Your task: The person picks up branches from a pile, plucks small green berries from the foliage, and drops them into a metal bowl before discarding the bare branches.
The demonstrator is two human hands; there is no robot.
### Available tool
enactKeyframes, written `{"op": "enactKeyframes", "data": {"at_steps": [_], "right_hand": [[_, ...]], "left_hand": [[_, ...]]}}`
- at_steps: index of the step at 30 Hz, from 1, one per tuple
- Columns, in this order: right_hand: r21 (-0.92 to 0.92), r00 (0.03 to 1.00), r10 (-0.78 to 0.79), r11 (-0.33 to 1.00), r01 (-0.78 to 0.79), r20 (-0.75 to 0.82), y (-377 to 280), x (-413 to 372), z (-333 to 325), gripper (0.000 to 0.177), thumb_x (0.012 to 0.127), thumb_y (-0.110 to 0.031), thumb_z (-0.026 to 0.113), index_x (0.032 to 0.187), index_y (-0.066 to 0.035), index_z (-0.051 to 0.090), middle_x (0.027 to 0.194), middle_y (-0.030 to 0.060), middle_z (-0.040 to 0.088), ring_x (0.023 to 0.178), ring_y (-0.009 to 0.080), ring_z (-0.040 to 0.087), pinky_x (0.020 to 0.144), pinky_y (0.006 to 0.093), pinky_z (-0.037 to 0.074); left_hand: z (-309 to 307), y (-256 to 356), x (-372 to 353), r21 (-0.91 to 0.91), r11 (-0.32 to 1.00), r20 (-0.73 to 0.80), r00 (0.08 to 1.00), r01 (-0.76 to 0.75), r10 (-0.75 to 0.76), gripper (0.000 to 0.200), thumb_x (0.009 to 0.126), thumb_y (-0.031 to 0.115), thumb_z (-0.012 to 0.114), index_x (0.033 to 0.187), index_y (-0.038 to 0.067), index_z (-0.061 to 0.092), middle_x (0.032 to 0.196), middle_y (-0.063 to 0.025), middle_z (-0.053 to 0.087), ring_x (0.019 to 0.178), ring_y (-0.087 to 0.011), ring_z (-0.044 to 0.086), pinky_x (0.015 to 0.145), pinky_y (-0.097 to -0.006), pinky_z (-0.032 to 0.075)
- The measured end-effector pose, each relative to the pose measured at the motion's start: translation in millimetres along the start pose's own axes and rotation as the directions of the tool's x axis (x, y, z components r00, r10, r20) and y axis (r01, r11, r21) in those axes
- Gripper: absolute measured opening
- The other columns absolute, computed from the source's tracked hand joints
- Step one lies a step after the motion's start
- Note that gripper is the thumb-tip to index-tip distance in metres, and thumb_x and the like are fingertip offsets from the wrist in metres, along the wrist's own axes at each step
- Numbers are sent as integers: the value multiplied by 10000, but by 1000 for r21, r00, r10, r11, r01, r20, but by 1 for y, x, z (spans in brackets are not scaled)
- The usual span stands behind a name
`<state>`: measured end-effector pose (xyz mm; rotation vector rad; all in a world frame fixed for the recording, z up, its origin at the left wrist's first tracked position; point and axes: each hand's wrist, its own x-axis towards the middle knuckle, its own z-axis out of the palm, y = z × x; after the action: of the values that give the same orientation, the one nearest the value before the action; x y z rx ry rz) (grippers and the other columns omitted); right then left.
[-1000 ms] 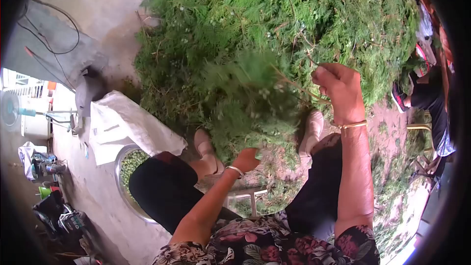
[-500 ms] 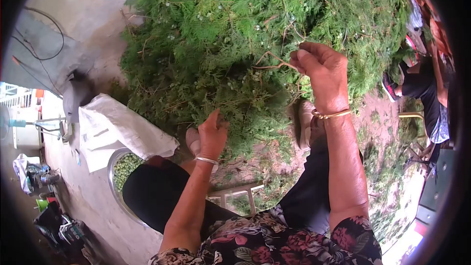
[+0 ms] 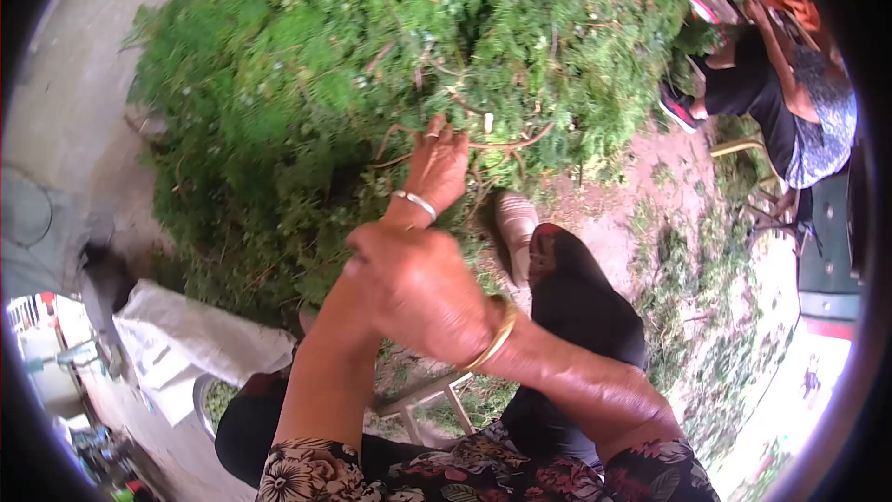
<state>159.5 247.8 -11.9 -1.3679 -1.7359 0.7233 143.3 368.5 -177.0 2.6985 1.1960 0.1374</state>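
- At the green pile (image 3: 279, 65), I note my left hand (image 3: 440, 169) part-open beside a bare stem (image 3: 526, 143), grip unclear.
- Right hand (image 3: 420, 290) curled, contents hidden, apparently because my arms cross.

Flr (image 3: 111, 28) w/ branches (image 3: 288, 74), prob. sack (image 3: 200, 339)

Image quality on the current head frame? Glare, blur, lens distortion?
Head view: round black vignette with bluish-purple fringing, strong fisheye stretch near the rim; blown-out glare at lower right, a smaller bright patch at lower left; wet-looking sheen on the right forearm; right hand soft, probably motion blur; green foliage pile smeared at upper left.
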Motion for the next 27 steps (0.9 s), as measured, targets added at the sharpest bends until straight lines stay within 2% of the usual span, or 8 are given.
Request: {"op": "enactKeyframes", "data": {"at_steps": [3,5,9,11,18,20,23,27], "right_hand": [[-10,991,43,999,-42,126,3,0,-7,136,757,-76,611,765,15,510,655,194,557,649,386,593,569,442,474],[-34,991,16,999,-12,132,7,-1,-9,152,742,-70,608,745,14,481,632,187,547,633,390,581,562,451,464],[-19,982,30,999,-27,187,3,-5,-11,139,744,-66,599,756,20,491,663,186,561,677,392,585,614,463,463],[-16,973,-14,1000,18,230,6,-10,-8,134,743,-64,600,761,19,496,677,188,567,685,391,586,624,466,463],[-93,962,-54,992,82,269,-1,-7,-11,154,742,-95,636,717,5,521,664,206,583,667,401,601,607,474,480],[-135,983,-27,989,53,183,1,-2,-10,136,740,-97,637,750,6,548,660,202,593,677,398,607,609,463,486],[-132,999,48,990,-44,27,3,8,-14,135,751,-86,632,835,10,586,725,198,630,694,384,622,626,425,502],[-7,991,68,998,-69,-118,13,14,-23,200,755,-112,646,899,22,605,729,243,623,692,395,628,635,441,516]], "left_hand": [[32,-6,17,9,998,11,998,56,-57,571,743,17,552,1298,25,417,1285,-201,453,1252,-385,374,1020,-568,288],[46,-10,13,61,971,33,972,231,-234,314,757,80,587,1070,55,583,1133,-145,569,1131,-348,495,899,-583,370],[16,-27,-1,-53,990,6,992,129,-128,74,747,120,627,818,101,628,897,-108,629,902,-329,596,757,-520,442],[-23,-38,-14,-294,949,-233,955,109,-182,97,740,149,649,687,92,591,726,-104,606,710,-336,590,627,-454,454],[-204,-92,-72,-416,907,-624,703,72,-342,93,779,44,649,854,-12,649,642,-98,576,553,-172,497,557,-308,416],[-247,-101,-91,-629,768,-728,436,-121,-528,141,804,41,652,923,-34,664,695,-26,614,586,-100,491,548,-266,403],[-296,-114,-120,-666,739,-726,319,-103,-610,162,825,49,644,965,-28,671,752,13,614,639,-69,516,571,-217,415],[-299,-107,-143,-670,736,-655,395,91,-645,159,833,46,631,973,-18,670,693,6,602,579,-56,491,531,-197,389]]}}
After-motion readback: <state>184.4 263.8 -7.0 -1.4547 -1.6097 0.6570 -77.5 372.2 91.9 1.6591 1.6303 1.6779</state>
